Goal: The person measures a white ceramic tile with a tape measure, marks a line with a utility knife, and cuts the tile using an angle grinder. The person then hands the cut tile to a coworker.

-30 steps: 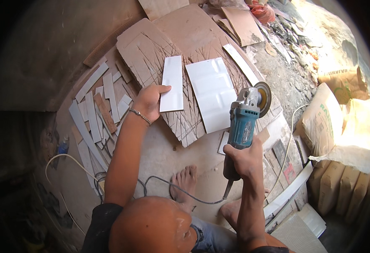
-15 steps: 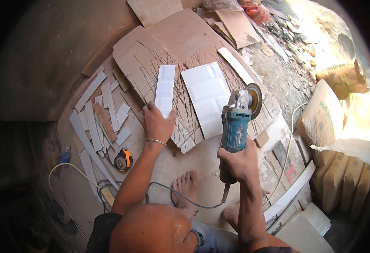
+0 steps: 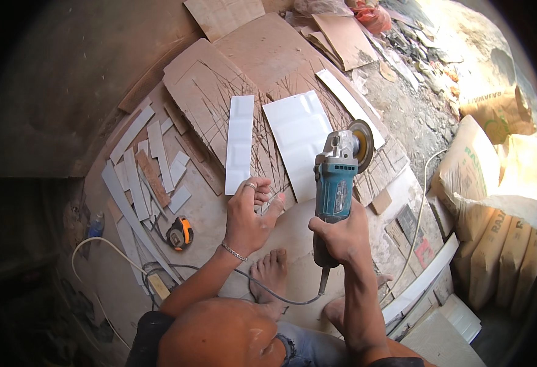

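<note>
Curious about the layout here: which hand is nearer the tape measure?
Left. The left hand is to the right of the tape measure, not touching it; the right hand is farther right, gripping the angle grinder.

Gripping a teal grinder (image 3: 334, 189) by its dark end in the right hand (image 3: 344, 237), with disc (image 3: 364, 147) at the far end. Holding the left hand (image 3: 250, 217) half-curled at the near end of a narrow white tile (image 3: 239, 144), beside a wider white tile (image 3: 296, 140) on a scored board (image 3: 200, 79). With white strips (image 3: 159, 153) and a tape measure (image 3: 179, 233) to the left, sacks (image 3: 467, 162) to the right.
</note>
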Tool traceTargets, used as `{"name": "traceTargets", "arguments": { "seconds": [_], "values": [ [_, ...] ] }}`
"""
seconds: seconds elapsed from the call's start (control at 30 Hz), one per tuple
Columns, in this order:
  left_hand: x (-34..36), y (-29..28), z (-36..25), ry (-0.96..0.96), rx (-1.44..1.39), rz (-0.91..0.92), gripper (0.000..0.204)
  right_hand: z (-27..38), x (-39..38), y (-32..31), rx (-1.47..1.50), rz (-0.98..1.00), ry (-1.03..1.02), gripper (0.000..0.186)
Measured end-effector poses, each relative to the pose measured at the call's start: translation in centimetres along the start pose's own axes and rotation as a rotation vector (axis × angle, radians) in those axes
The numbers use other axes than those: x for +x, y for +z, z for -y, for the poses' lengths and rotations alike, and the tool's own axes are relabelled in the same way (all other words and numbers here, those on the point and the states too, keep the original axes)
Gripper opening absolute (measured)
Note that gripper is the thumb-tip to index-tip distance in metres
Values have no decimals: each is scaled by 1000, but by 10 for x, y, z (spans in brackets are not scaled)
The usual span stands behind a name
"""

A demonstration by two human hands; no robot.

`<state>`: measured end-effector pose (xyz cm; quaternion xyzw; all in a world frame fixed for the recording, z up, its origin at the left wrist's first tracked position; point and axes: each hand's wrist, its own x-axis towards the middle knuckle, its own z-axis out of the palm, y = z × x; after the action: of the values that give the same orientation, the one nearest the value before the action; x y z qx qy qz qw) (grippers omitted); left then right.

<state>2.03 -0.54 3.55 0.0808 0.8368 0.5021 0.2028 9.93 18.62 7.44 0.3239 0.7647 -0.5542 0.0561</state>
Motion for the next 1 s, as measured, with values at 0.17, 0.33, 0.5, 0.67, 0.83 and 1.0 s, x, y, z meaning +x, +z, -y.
{"name": "traceTargets", "arguments": {
  "seconds": [0.17,0.33,0.5,0.67,0.83,1.0],
  "values": [
    [-28,19,-15,156,-297,247,74,8,-2,5,20,23,-54,36],
    [-21,37,-22,220,-369,207,81,6,-4,11,118,96,-94,44],
    [-24,38,-23,272,-291,144,81,1,-8,13,77,75,-86,38],
    [-23,42,-18,178,-333,136,80,0,-10,19,43,56,-113,36],
    [-22,45,-16,221,-467,31,68,2,-13,23,90,51,-128,31],
    [-23,37,-21,67,-465,146,71,-8,-12,30,53,14,-110,31]
  ]
}}
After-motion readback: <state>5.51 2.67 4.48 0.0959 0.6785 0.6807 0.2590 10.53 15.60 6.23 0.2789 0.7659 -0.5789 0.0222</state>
